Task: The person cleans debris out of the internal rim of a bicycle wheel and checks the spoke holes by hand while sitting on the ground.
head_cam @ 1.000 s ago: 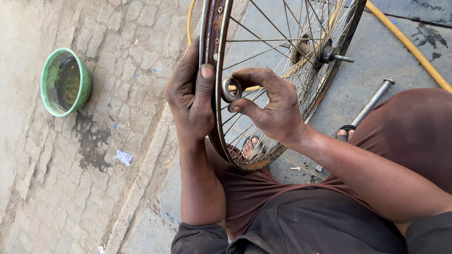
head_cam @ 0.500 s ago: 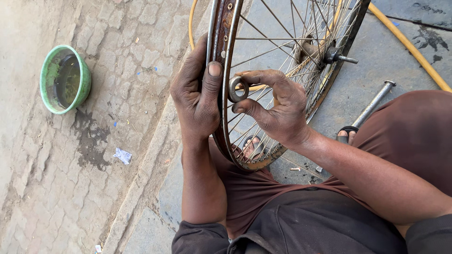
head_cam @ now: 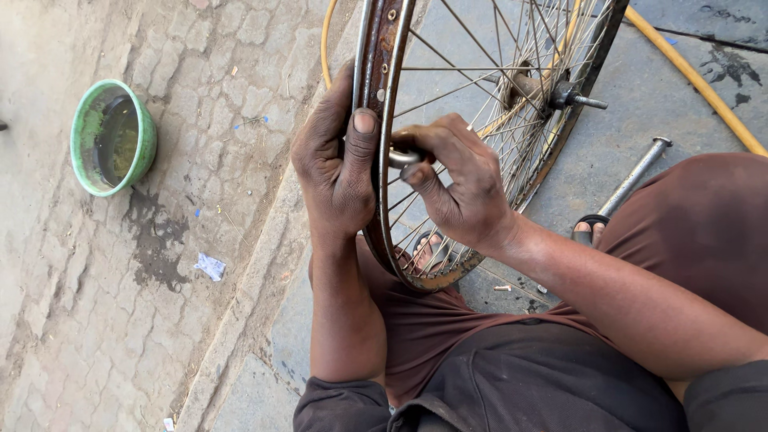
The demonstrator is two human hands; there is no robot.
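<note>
1. Bicycle wheel point(head_cam: 480, 120), bare of tyre, stands upright between the person's knees on the grey pavement; its rusty rim point(head_cam: 378, 96) faces the camera.
2. Left hand point(head_cam: 336, 172) is clamped around the rim; thumb lies across it.
3. Right hand point(head_cam: 460, 188) reaches through the spokes, fingers pinched together on a small metal tool point(head_cam: 404, 158) touching the rim.
4. Green bowl point(head_cam: 112, 138) sits well apart near the paving's left edge.

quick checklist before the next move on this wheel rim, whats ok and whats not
1. Left hand gripping the rim: ok.
2. Right hand pinching the small metal tool at the rim's inner side: ok.
3. Tool seated on a spoke nipple: cannot tell, fingers hide it.
4. Wheel braced upright between the knees: ok.
5. Foot behind the spokes, near the rim: not ok.
6. Green bowl apart from the work: ok.
</note>
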